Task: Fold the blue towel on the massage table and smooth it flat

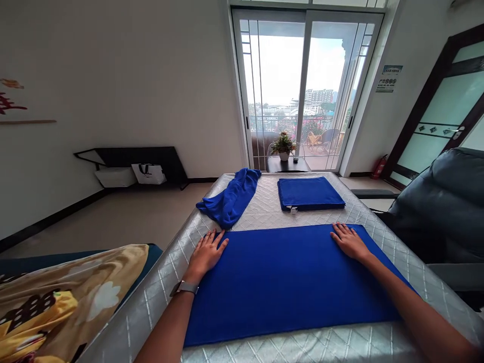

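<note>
Now the left hand (206, 254), with a wristwatch (184, 288) on its wrist, and the right hand (350, 242) are lying flat near the far edge of a long blue towel (287, 282), which is in the lower middle of the frame on a silver quilted bed (381, 348). The fingers (342, 232) of both hands are spread wide and hold nothing; they only press the cloth from above. The towel's long axis goes across the bed from left to right, a little tilted, and its far edge points toward the balcony door (306, 85). One risk, I think, is that the smooth bed cover lets the towel slide if the hands push it, and then it could wrinkle or go crooked. Beyond it, a crumpled blue towel (229, 199) and a folded blue towel (310, 194) lie near each other.
</note>
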`<control>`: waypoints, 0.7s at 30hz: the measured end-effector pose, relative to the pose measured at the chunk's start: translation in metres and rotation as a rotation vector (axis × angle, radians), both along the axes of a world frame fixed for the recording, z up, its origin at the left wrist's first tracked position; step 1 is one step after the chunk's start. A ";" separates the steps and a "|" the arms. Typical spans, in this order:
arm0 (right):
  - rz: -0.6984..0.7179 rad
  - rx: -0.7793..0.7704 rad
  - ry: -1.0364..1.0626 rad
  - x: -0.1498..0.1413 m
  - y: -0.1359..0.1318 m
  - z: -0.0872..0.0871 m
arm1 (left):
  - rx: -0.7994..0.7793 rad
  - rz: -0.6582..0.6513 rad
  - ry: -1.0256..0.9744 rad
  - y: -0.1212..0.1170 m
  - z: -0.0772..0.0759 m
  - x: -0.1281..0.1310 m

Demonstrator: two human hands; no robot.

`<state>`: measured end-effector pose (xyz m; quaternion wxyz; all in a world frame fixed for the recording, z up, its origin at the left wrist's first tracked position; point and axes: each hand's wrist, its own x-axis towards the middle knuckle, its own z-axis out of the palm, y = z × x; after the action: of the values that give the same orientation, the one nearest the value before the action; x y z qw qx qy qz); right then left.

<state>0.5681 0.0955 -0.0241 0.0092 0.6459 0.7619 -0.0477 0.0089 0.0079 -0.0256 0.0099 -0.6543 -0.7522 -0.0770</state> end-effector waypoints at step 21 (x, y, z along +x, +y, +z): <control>-0.227 0.007 -0.142 0.058 0.014 0.005 | -0.025 0.014 0.031 -0.004 0.007 0.006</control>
<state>0.6262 0.1093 -0.0193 0.0555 0.7298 0.6814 -0.0001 0.0148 0.0038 -0.0189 0.0137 -0.6504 -0.7573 -0.0574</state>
